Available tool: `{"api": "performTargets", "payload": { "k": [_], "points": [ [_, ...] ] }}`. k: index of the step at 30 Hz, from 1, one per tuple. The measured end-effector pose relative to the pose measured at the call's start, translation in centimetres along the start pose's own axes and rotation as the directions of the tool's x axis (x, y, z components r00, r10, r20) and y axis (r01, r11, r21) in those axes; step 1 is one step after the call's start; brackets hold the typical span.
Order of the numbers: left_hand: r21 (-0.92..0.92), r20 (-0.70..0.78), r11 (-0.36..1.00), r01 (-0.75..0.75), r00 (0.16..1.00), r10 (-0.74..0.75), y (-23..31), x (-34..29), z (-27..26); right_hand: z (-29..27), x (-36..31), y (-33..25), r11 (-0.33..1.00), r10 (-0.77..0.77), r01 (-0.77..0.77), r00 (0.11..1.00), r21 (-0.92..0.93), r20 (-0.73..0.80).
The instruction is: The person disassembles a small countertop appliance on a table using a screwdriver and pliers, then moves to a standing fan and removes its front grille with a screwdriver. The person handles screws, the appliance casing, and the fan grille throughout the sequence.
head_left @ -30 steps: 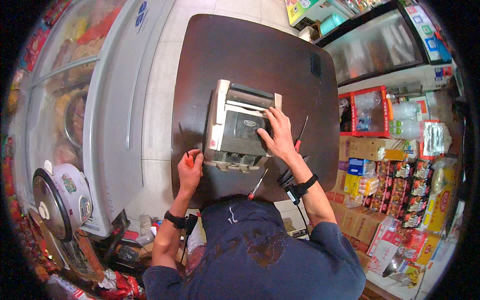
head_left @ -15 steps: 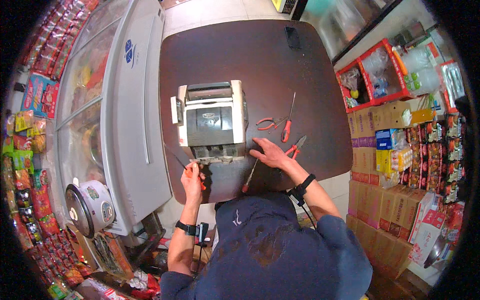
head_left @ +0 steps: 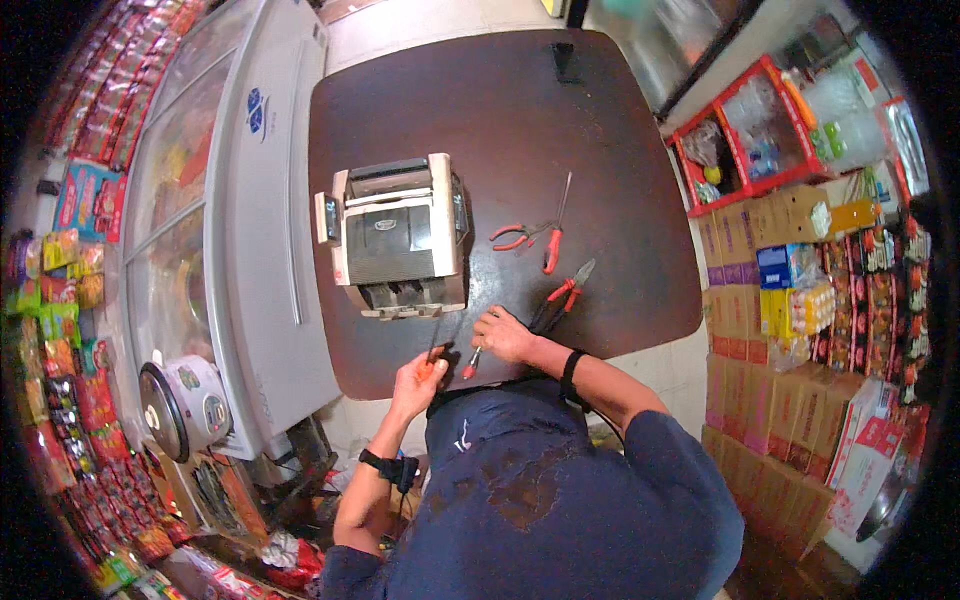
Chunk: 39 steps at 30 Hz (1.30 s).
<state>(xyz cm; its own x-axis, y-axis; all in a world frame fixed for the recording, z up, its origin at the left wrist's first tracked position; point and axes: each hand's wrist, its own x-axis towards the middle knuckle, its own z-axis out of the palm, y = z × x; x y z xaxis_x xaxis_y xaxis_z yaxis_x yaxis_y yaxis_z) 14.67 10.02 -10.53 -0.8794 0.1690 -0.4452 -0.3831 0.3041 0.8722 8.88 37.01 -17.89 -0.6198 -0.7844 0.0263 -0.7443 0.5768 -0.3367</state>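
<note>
My left hand (head_left: 416, 386), at the table's near edge, is closed around a screwdriver (head_left: 430, 366) with an orange-red handle, its dark shaft slanting up toward the machine. To its right, my right hand (head_left: 505, 334) curls its fingers over the shaft of a second screwdriver (head_left: 470, 366). That tool's red end shows below the fingers, while the rest is hidden. A grey and black banknote counter (head_left: 397, 240) stands on the dark table (head_left: 520, 110), just beyond my left hand.
Right of the machine lie red-handled pliers (head_left: 513, 238), a long screwdriver (head_left: 552, 248) and another pair of pliers (head_left: 570, 290). A dark flat object (head_left: 565, 60) is at the far edge. A chest freezer (head_left: 265, 200) flanks the left, with stacked cartons (head_left: 735, 330) on the right.
My left hand has moved right, away from the machine's front, carrying its screwdriver. My right hand has come nearer and curled over the second screwdriver. The whole view has shifted slightly.
</note>
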Motion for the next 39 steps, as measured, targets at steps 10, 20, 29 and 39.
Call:
{"api": "performTargets", "payload": {
  "k": [10,20,29,39],
  "points": [
    [-0.202,0.277,0.977,0.063,0.961,-0.005,6.6,2.3,-0.4,-12.8,4.7,-3.2,0.987,0.008,0.082,0.832,0.136,-0.555],
    [-0.004,0.149,0.93,-0.366,0.92,0.363,10.6,4.6,0.0,-13.7,9.2,-5.7,0.399,0.498,-0.188,0.866,0.898,-0.04],
    [-0.391,0.463,0.919,-0.041,0.855,0.235,11.4,4.2,-2.4,-12.8,8.5,-3.5,0.231,0.596,-0.183,0.803,0.956,0.009],
    [-0.031,-0.664,0.988,-0.149,0.742,0.091,4.6,7.9,-9.9,-11.1,6.6,1.8,0.158,0.907,-0.289,0.42,0.944,-0.024]
  ]
}}
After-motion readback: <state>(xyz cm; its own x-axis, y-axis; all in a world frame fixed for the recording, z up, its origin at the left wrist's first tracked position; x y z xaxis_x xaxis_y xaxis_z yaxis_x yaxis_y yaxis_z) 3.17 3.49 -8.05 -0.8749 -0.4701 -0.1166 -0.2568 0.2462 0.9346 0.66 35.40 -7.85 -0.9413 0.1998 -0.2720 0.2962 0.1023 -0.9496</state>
